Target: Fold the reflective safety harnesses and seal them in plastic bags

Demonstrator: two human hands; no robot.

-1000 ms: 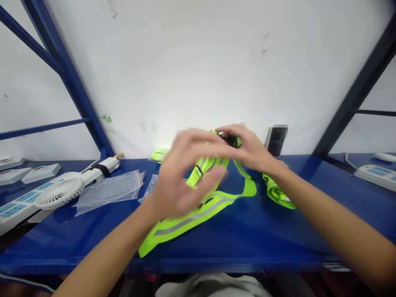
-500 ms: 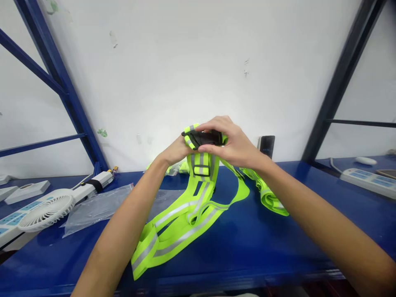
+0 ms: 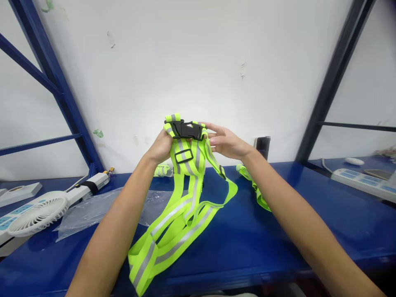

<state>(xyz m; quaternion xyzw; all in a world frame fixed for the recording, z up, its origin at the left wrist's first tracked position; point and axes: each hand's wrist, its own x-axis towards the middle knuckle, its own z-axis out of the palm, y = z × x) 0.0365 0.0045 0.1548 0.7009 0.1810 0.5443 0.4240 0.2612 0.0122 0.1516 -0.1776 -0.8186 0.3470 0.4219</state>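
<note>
above the middle of the blue desk (image 3: pixel 235 247), the yellow-green reflective harness (image 3: pixel 173 215) is held up by its top, while its lower loops slope down over the desk toward the near edge. half a second ago the right hand (image 3: pixel 227 143) was wrapped across the black buckle (image 3: pixel 187 130); now it has drawn off to the right end, and the buckle lies in full view, a little tilted. its two halves look joined, so i judge the fastening to be done up, with the weight now mostly on the other side. the left hand (image 3: pixel 161 146) seems closed on the straps beside the buckle's left end, though its fingers are hidden behind the webbing and i cannot tell how tightly they grip. the right hand is loosely spread, fingers stretched toward the strap at the right end; they are at it or just behind it, and whether they touch i cannot tell. below the buckle a black adjuster (image 3: pixel 185 161) sits on the webbing. a second green bundle (image 3: pixel 262 201) lies partly behind the right forearm, with a smaller bundle (image 3: pixel 161 170) beyond the left one. a clear plastic bag (image 3: pixel 83 214) lies to the left, beside a white fan (image 3: pixel 38 214).
</note>
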